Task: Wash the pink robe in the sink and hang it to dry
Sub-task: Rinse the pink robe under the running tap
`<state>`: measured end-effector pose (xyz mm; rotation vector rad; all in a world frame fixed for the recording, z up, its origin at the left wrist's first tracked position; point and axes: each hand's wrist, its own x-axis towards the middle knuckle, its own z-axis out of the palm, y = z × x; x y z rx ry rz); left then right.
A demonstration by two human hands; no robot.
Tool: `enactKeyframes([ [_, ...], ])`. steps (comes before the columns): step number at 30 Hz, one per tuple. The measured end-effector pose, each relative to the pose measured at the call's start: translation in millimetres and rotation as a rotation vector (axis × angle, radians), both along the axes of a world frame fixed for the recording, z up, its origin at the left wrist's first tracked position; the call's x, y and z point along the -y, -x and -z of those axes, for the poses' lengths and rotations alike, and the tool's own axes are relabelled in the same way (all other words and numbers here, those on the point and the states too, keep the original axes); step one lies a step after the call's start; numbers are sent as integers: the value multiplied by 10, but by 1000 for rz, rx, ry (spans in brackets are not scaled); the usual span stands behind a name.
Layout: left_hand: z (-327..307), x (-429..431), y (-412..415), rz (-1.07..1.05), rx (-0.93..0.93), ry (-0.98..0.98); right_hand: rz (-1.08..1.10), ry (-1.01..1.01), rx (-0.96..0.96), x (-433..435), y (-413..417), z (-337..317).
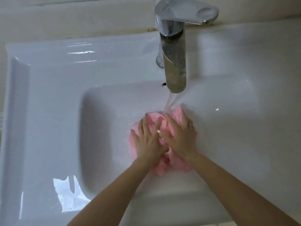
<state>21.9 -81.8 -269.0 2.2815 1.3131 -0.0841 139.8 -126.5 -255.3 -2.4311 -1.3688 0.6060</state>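
The pink robe (162, 165) lies bunched in a wet heap in the basin of the white sink (48, 111). My left hand (146, 141) presses down on its left half with fingers spread and straight. My right hand (180, 136) presses on its right half, fingers also straight, with a ring on one finger. The two hands overlap slightly at the thumbs. Water streams from the chrome tap (175, 62) onto the far edge of the cloth, just beyond my fingertips. Much of the robe is hidden under my hands.
The tap's lever handle (192, 12) sits above the spout, turned to the right. A small dark overflow hole (164, 84) is beside the spout. A beige wall (81, 17) runs behind the sink. The basin's left part holds only water.
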Motion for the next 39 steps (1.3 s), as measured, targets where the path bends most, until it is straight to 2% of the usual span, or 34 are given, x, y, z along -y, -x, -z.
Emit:
enactKeyframes([
  [3,106,43,-28,-34,-1,-70,-16,-43,144,72,29,225],
  [7,209,-31,-120,3,62,-327,17,-146,287,-39,-9,377],
  [10,337,-172,-174,38,162,-488,108,-153,321,-194,-83,404],
  [14,362,-391,-267,109,183,-500,220,-105,269,-414,-140,336],
  [17,390,-525,-311,253,225,-376,195,-56,269,-502,-209,345],
  [19,338,-638,-331,336,167,-294,167,-36,268,-546,-247,323],
  [22,162,-791,-412,406,-12,-108,282,-10,31,-581,-256,204],
  [24,-36,-869,-394,301,-11,100,422,-134,-106,-509,-278,117],
  [26,-248,-876,-274,122,151,290,551,-248,-403,-421,-324,-90],
  [29,-571,-772,-62,-204,543,540,583,-425,-826,-242,-408,-466],
  [30,-655,-728,-22,-355,648,621,591,-443,-945,-192,-401,-567],
  [31,-698,-688,15,-453,666,667,608,-412,-978,-151,-362,-646],
  [32,-716,-636,49,-447,575,632,574,-322,-906,-106,-323,-656],
  [33,-673,-544,93,-306,349,499,475,-199,-718,-53,-276,-612],
  [34,-542,-425,164,-99,99,291,349,-58,-452,13,-206,-544],
  [35,-403,-306,222,86,-67,83,209,37,-212,68,-130,-450],
  [37,-172,-119,297,282,-184,-98,-11,96,-11,141,23,-203],
  [39,3,-49,306,298,-198,-31,-109,79,60,131,94,27],
])
